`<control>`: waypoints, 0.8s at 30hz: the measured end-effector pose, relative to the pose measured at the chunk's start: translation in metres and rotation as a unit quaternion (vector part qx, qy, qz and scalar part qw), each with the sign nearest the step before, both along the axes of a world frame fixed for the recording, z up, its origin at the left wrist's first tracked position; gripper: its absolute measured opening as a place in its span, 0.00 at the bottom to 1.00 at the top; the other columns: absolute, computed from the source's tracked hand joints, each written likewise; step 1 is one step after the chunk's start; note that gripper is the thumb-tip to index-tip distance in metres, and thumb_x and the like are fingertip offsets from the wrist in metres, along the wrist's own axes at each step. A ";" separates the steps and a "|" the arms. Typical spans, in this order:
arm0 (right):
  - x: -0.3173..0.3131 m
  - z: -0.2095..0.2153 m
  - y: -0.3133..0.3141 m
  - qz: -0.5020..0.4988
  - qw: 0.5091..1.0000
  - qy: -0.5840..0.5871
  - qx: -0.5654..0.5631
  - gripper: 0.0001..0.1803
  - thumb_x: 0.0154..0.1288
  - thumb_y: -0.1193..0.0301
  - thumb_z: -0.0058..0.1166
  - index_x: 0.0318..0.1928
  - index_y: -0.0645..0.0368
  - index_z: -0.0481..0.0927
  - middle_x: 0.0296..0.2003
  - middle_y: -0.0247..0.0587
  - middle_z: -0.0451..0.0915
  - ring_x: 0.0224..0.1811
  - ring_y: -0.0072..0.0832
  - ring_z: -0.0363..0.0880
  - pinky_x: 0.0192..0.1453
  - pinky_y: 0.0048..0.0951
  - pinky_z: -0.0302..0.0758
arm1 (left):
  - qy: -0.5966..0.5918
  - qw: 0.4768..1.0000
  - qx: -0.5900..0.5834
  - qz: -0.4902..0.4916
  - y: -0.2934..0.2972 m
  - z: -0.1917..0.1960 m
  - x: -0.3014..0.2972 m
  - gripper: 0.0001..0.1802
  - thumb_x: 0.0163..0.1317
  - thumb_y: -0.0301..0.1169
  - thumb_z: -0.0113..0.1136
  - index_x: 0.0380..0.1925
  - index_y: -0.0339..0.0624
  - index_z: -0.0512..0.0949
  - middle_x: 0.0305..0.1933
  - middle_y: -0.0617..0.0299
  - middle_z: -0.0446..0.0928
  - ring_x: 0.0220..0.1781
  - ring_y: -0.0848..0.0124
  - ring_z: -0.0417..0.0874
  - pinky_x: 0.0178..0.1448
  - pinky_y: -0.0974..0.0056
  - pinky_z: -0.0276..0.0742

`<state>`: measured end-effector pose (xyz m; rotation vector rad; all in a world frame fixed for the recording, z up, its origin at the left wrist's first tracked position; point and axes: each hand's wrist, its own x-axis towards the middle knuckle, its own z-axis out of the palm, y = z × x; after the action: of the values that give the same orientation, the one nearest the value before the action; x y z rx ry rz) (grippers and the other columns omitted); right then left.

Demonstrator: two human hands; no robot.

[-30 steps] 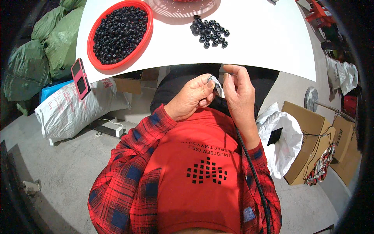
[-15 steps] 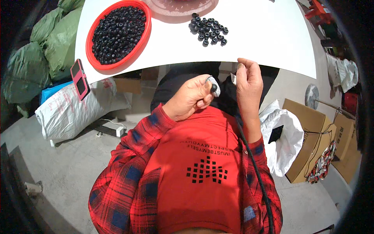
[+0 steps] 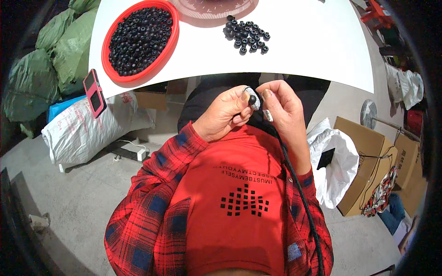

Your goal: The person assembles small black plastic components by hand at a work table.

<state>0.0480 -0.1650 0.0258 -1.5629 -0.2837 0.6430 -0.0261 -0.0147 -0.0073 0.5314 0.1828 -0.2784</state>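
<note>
My left hand (image 3: 224, 112) is closed, thumb and fingers pinching a small grey oval piece (image 3: 256, 105) with a round black bead (image 3: 252, 99) on its face. A thin dark line curves over the top of that piece. Close on its right is my right hand (image 3: 287, 110), thumb and forefinger brought together by the piece's edge; what they pinch is too small to make out. A small white object (image 3: 268, 115) shows below the right thumb, against the curled fingers. Both hands are above my lap, just short of the table's near edge.
On the white table (image 3: 313, 50) stand a red basin (image 3: 174, 39) full of black beads, a pink translucent basket (image 3: 212, 17) and a loose bead pile (image 3: 246, 36). A pink-cased phone (image 3: 94, 94) is at the left edge. Right: a white sack (image 3: 338, 181) and cardboard box (image 3: 363, 142).
My right hand has come down and left, its fingers now close beside the grey piece. My left hand has barely shifted. Blue-clad part of another person has appeared at the lower right.
</note>
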 end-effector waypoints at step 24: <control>0.005 0.000 0.003 0.057 0.996 0.071 0.025 0.05 0.68 0.73 0.49 0.39 0.63 0.72 0.30 0.30 0.75 0.31 0.12 0.71 0.35 0.16 0.68 | 0.014 0.994 0.107 0.003 0.004 -0.005 0.003 0.11 0.70 0.40 0.49 0.40 0.44 0.72 0.24 0.73 0.68 0.20 0.87 0.60 0.23 0.80 0.55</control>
<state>0.0534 -0.1624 0.0260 -1.4521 -0.2814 0.8259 -0.0235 -0.0106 -0.0122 0.7387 0.2435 -0.2628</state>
